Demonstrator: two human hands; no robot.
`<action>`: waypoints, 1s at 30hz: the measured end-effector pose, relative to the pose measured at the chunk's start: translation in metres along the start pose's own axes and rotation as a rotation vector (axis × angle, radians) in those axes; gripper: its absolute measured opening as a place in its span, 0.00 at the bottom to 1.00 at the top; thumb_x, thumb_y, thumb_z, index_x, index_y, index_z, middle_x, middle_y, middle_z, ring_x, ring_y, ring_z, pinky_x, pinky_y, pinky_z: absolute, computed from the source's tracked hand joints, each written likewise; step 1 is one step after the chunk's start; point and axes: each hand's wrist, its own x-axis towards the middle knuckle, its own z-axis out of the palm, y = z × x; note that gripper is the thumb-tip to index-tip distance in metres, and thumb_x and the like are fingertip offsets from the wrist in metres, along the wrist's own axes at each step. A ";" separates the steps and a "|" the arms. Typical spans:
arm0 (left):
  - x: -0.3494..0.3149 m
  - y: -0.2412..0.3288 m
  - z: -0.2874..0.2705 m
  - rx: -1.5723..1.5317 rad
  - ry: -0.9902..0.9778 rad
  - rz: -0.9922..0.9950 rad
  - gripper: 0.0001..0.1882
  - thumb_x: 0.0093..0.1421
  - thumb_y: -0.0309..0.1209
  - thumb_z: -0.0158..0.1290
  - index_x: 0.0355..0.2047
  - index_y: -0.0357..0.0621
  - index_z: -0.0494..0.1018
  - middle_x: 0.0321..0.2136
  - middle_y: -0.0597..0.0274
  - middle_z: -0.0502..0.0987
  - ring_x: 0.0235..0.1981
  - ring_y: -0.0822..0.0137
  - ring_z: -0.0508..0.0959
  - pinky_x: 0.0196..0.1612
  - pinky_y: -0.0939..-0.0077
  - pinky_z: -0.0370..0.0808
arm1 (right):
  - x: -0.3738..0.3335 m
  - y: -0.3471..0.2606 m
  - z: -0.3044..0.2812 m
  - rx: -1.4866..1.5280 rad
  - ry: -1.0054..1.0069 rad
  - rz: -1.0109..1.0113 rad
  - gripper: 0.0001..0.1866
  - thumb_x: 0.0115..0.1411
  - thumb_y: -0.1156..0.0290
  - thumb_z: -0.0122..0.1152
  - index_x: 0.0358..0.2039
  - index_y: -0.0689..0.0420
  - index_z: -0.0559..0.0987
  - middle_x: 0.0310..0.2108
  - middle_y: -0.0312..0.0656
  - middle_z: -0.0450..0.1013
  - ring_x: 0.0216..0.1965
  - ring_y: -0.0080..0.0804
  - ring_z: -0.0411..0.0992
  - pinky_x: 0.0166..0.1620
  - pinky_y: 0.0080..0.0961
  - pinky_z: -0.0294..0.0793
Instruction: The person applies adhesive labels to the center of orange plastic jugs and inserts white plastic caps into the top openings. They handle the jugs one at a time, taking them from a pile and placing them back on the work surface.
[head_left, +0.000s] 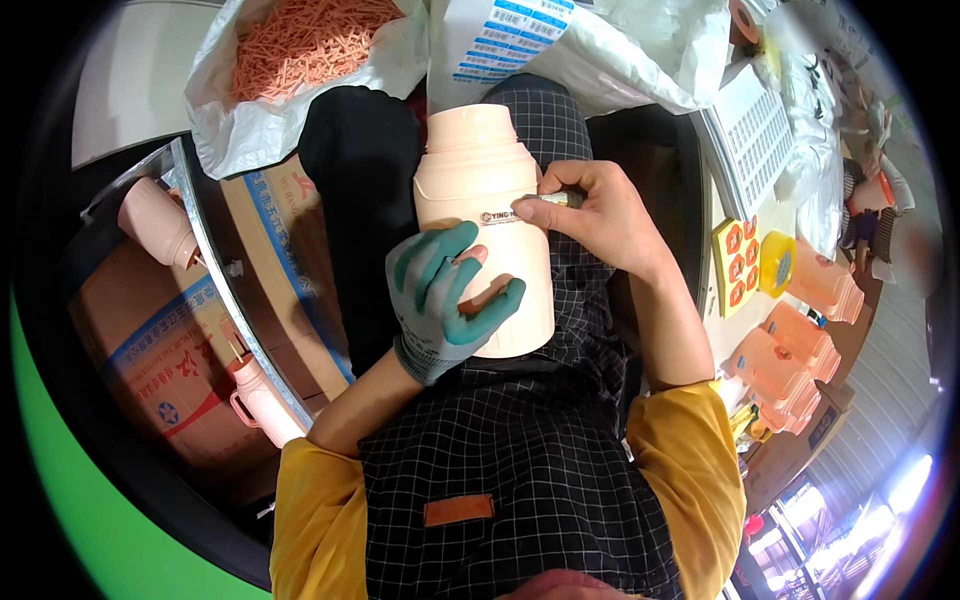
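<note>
A pale peach jug-shaped thermos body stands upright on my lap, its narrower neck pointing away from me. My left hand, in a grey glove with teal coating, lies curled against its lower front and steadies it. One bare fingertip pokes out of the glove. My bare right hand pinches a small flat metallic piece, whose exact kind I cannot make out. Its tip and my thumb touch the thermos at the right end of a dark printed mark.
A white bag of pink strips lies far left. Pink thermos jugs and cartons sit left, behind a metal rail. On the right are label sheets, a yellow sticker sheet, a tape roll and pink bodies.
</note>
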 end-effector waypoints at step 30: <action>0.091 -0.150 0.018 -0.641 -0.706 -0.578 0.22 0.70 0.37 0.58 0.58 0.34 0.73 0.52 0.59 0.79 0.50 0.63 0.79 0.57 0.69 0.75 | -0.124 0.070 -0.016 1.267 0.391 0.063 0.19 0.70 0.69 0.63 0.56 0.64 0.75 0.42 0.45 0.81 0.32 0.22 0.79 0.27 0.17 0.79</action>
